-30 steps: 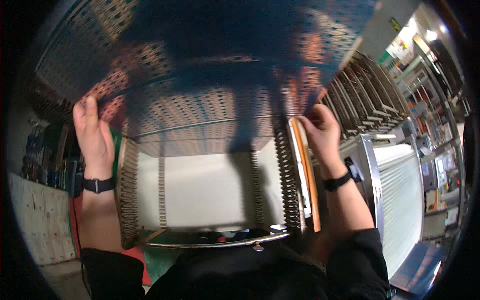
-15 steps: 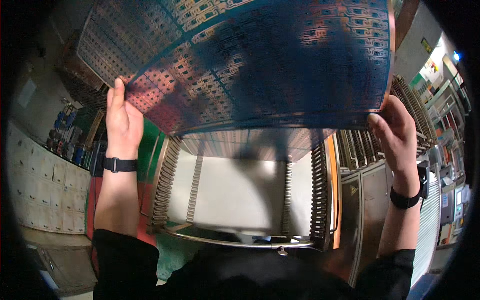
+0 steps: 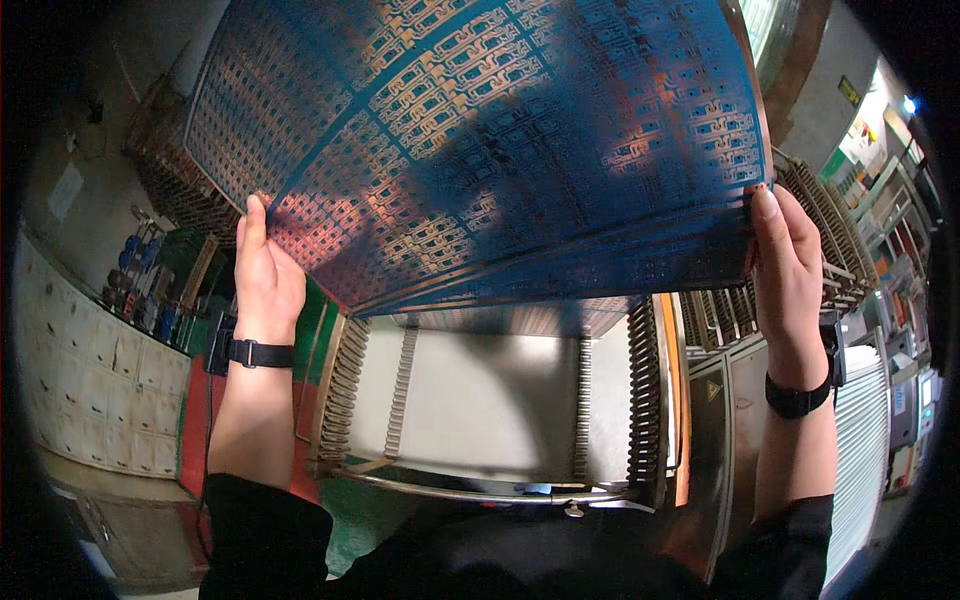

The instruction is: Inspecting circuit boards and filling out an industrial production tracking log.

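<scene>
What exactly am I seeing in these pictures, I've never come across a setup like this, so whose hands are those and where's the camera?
There's no robot: these are a person's own bare hands. The view comes from a wide fisheye camera worn on the head, looking down, so straight edges bend. The left hand and right hand hold a large blue panel with copper-coloured patterns, one at either side. Below it stands a metal rack with coil-like rows along its sides and a pale surface between them. Pale lockers stand to the left.
</scene>
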The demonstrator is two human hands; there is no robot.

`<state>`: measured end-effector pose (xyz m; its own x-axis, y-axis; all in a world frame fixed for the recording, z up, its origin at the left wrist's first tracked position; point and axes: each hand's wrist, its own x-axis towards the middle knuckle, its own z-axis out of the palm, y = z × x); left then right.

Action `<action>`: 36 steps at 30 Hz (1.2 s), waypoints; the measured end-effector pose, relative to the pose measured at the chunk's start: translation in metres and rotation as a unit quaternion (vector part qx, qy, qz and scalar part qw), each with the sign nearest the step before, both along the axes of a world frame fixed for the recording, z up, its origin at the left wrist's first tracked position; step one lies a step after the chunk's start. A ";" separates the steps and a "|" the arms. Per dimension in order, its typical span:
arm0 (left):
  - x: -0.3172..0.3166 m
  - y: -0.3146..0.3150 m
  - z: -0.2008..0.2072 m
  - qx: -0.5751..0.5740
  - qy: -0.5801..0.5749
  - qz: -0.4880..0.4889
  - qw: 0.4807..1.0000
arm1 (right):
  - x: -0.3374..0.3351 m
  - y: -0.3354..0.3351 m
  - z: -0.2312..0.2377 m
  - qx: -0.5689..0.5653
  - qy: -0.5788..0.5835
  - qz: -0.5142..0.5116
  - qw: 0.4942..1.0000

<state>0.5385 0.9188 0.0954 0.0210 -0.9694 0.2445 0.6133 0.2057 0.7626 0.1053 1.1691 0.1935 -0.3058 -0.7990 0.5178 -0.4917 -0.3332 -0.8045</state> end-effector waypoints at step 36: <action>-0.029 0.020 0.015 -0.055 0.042 -0.020 0.997 | -0.027 0.027 -0.037 0.021 0.071 -0.078 0.994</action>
<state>0.5097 0.9391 0.1100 0.0085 -0.9373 0.3485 0.6838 0.2597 0.6818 0.0781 1.1964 0.1568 -0.3535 -0.7701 0.5310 -0.6439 -0.2114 -0.7353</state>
